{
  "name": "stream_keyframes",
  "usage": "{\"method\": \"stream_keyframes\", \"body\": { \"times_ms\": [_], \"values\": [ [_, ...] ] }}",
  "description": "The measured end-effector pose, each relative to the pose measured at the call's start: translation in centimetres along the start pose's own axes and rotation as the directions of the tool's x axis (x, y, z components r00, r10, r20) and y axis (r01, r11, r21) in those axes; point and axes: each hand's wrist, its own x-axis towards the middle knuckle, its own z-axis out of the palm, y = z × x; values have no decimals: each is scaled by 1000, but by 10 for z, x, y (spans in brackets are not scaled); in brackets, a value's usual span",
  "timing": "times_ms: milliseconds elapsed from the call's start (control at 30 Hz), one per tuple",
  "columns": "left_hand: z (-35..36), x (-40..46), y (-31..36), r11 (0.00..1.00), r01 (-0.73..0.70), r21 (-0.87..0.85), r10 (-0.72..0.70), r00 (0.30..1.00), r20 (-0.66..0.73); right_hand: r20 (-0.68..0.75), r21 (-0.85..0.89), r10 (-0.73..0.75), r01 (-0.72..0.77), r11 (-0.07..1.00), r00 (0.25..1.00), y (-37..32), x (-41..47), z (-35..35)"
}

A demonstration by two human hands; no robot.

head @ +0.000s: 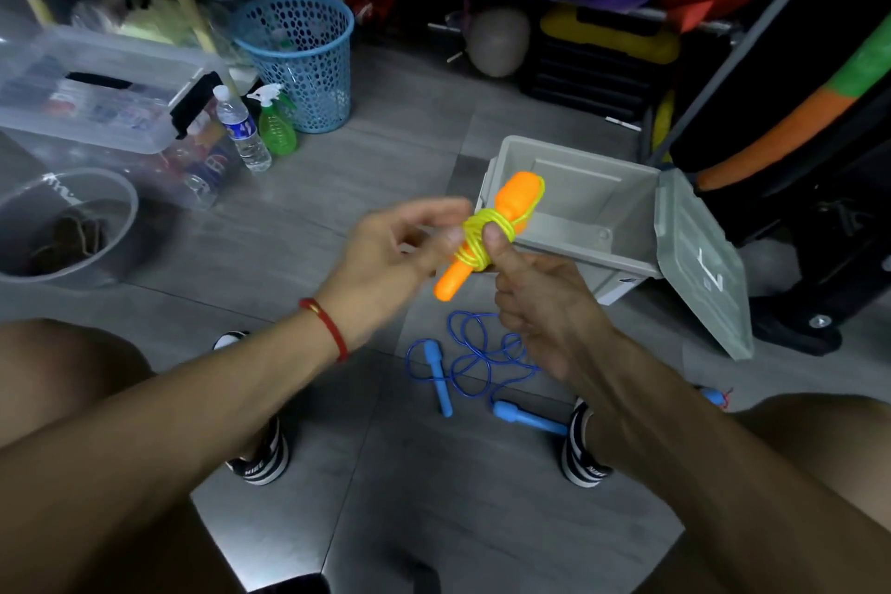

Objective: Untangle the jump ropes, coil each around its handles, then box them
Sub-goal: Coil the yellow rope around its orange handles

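1. Two orange handles point(487, 232) lie side by side as one bundle, held up between the hands, with the yellow-green rope point(475, 239) coiled round their middle. The long axis runs from lower left to upper right, its upper end pointing toward the open grey box point(569, 227).
2. Right hand point(540, 299) grips the bundle from below, thumb pressed on the coils; it is the hand nearer the box.
3. Left hand point(390, 256) sits just left of the coils, fingers point(434, 219) bent toward the rope. Motion blur hides whether they pinch a strand, so I cannot tell its grip.
4. My judgement: the coiling looks close to finished, and boxing calls for a short carry up and right, over the near rim.
5. Grey box on the floor, lid point(704, 256) swung open to the right; no rope shows in the part of its inside that is visible.
6. Blue jump rope point(477, 357) lies loose on the floor below the hands, between the feet, not yet coiled.
7. Clear round tub point(111, 188) at far left holds something dark that I cannot identify.
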Motion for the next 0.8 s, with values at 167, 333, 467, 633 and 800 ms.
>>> {"method": "stream_keyframes", "body": {
  "times_ms": [167, 333, 467, 633, 800],
  "values": [
    [-7, -1, 8, 850, 428, -308, -403, 904, 143, 90, -6, -215, 216, 976, 973, 2, 2, 6],
    [-14, 4, -1, 958, 285, 22, -285, 956, 65, 29, -292, -247, 244, 925, 969, 13, 10, 14],
    [-15, 12, -5, 881, 121, 458, -122, 992, -28, 5, -629, -335, 264, 731, 942, 18, 15, 15],
    [-16, 15, -4, 663, -22, 748, 2, 1000, 28, 173, -945, -540, 294, 146, 824, 8, 7, 13],
    [-20, 16, -2, 677, -58, 734, -19, 995, 97, 289, -863, -721, 498, 89, 630, 5, 3, 1]
  ]
}}
